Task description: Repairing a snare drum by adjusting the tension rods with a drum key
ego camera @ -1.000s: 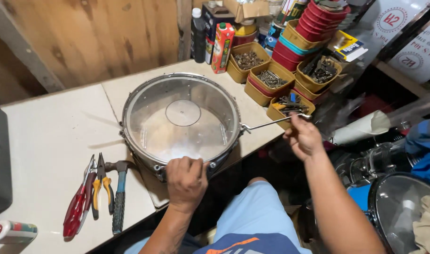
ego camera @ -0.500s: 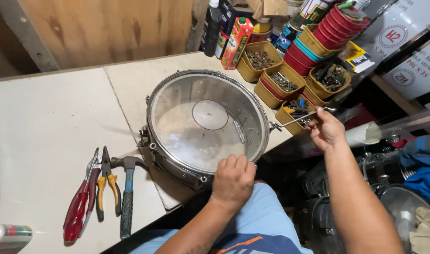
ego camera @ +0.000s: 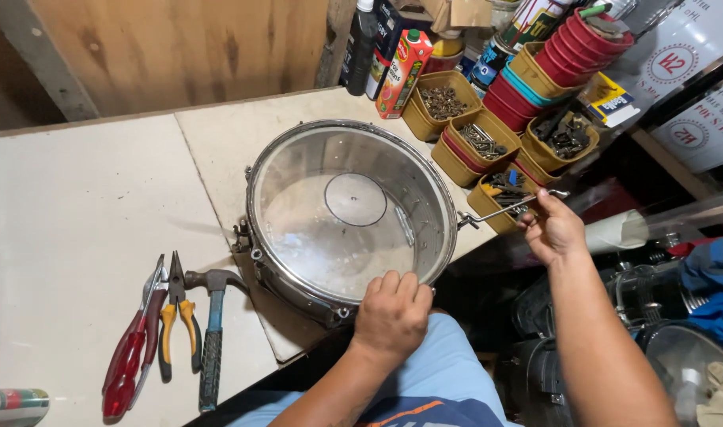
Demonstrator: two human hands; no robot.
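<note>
A metal snare drum (ego camera: 341,213) with a clear head lies flat on the white workbench (ego camera: 77,205), hanging slightly over its near edge. My left hand (ego camera: 393,312) is closed over the drum's near rim. My right hand (ego camera: 553,229) grips a thin metal drum key wrench (ego camera: 504,209) whose tip meets a tension lug on the drum's right side.
Red-handled cutters (ego camera: 132,356), yellow-handled pliers (ego camera: 178,320) and a hammer (ego camera: 213,332) lie on the bench at the left. Yellow tubs of screws (ego camera: 444,107), stacked red bowls (ego camera: 579,47), a carton and bottles crowd the back right. Other drums (ego camera: 677,356) sit on the floor at the right.
The view shifted so the drum sits further right and lower. My left hand stays on the near rim; my right hand keeps the wrench at the lug, slightly turned.
</note>
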